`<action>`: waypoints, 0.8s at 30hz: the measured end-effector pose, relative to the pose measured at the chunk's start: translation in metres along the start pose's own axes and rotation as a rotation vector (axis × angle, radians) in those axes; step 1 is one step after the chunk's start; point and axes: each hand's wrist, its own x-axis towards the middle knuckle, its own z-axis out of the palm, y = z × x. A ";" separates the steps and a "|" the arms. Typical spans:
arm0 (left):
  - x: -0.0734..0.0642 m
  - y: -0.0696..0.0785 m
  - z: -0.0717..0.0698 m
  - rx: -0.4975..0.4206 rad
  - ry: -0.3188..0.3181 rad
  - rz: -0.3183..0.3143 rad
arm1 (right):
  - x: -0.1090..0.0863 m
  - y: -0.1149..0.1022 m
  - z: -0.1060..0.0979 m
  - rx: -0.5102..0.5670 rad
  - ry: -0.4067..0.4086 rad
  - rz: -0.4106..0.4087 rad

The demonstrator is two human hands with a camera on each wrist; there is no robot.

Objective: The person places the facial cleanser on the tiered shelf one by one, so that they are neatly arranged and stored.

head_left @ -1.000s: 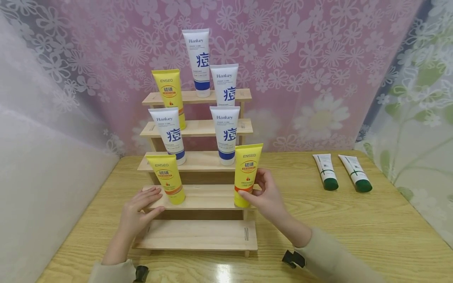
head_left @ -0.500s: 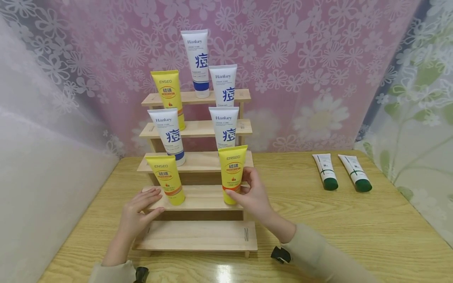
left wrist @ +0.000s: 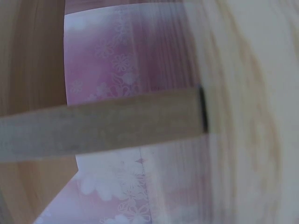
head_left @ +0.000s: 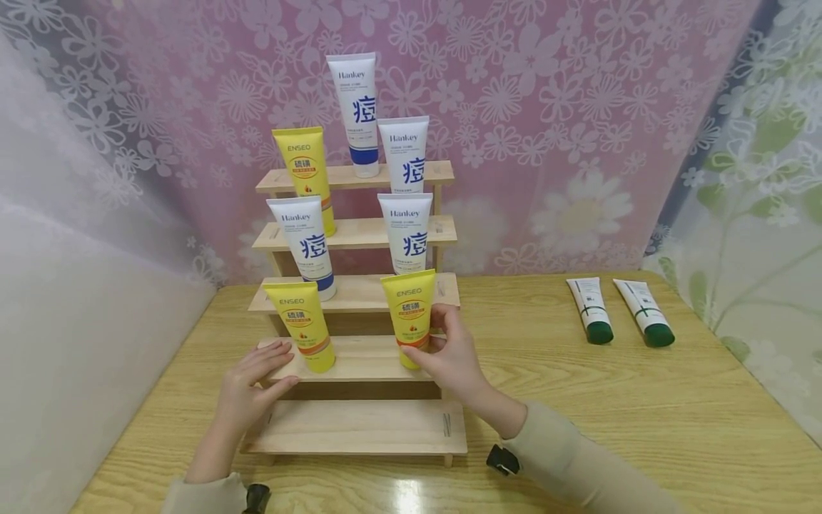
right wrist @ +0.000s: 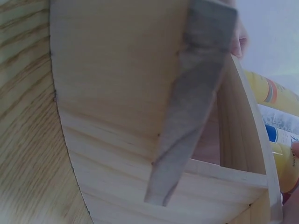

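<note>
My right hand grips a yellow squeeze tube near its base, thumb in front. The tube stands cap-down over the right part of the second-lowest step of a wooden tiered stand, leaning slightly left. In the right wrist view the held yellow tube shows at the lower right edge, a fingertip beside it. My left hand rests on the left end of the same step, fingers laid over the wood, next to another yellow tube. The left wrist view shows only the stand's boards close up.
Higher steps hold white-and-blue tubes and one yellow tube. Two white tubes with green caps lie on the wooden table at the right. A pink floral curtain hangs behind the stand.
My right hand has moved left along the step with the yellow tube, bringing it in front of the white-and-blue tube behind. The left hand has stayed in place.
</note>
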 end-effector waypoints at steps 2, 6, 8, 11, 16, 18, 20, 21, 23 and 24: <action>0.001 0.001 0.000 -0.001 0.009 0.012 | -0.001 0.001 0.001 -0.021 0.004 -0.007; 0.001 0.002 0.002 -0.003 0.036 0.044 | -0.001 -0.013 0.001 -0.043 0.007 0.033; 0.002 0.002 0.002 -0.008 0.045 0.053 | -0.001 -0.024 0.001 -0.036 0.007 0.058; 0.002 0.001 0.002 -0.017 0.048 0.049 | -0.001 -0.041 0.000 -0.031 -0.003 0.096; 0.002 0.002 0.002 -0.020 0.051 0.054 | -0.001 -0.043 -0.005 -0.018 -0.033 0.085; 0.003 0.002 0.002 -0.024 0.047 0.049 | -0.001 -0.044 -0.007 -0.012 -0.044 0.070; 0.003 0.003 0.002 -0.027 0.045 0.047 | -0.001 -0.044 -0.010 -0.011 -0.053 0.047; 0.003 0.003 0.001 -0.028 0.042 0.044 | -0.001 -0.043 -0.010 -0.013 -0.058 0.035; 0.003 0.003 0.001 -0.027 0.038 0.039 | -0.002 -0.042 -0.012 -0.014 -0.067 0.021; 0.003 0.003 0.001 -0.022 0.040 0.044 | -0.002 -0.042 -0.012 -0.012 -0.071 0.015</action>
